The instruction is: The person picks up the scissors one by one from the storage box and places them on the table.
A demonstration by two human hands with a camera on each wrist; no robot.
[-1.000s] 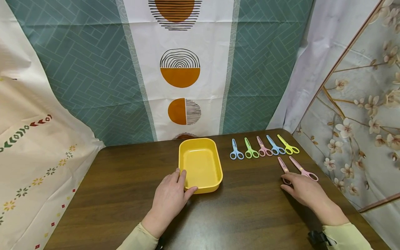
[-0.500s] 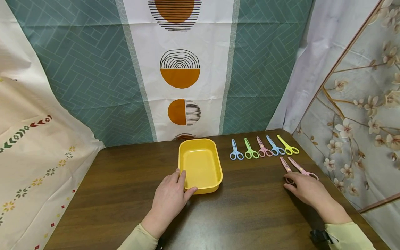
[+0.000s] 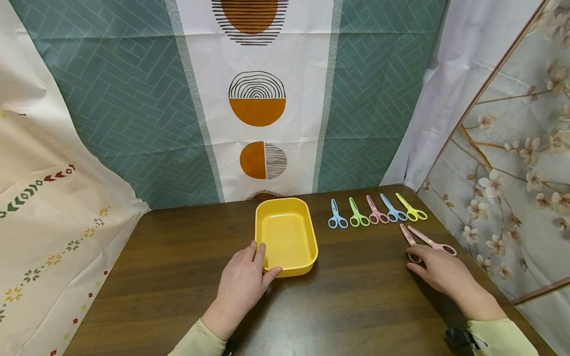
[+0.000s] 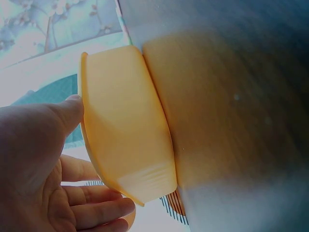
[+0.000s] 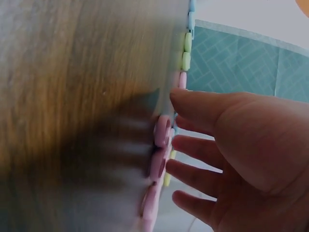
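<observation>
At the near-left corner of the yellow tray, my left hand rests with its thumb on the front rim and fingers along the left side. In the left wrist view, the thumb touches the rim. My right hand lies over the handles of pink scissors, which it partly covers; its fingers look extended. Close by on the right lie a second pair of pink scissors, the two tips near each other. In the right wrist view, fingertips are at the pink handles.
Behind the right hand is a row of scissors: blue, green, pink, another blue and yellow. All lie on the dark wooden table. Patterned cloths hang around its back and sides.
My right hand has shifted slightly right, and the left pink scissors with it. The other pair's tip has swung left, so the two tips are closer. My left hand stays on the tray.
</observation>
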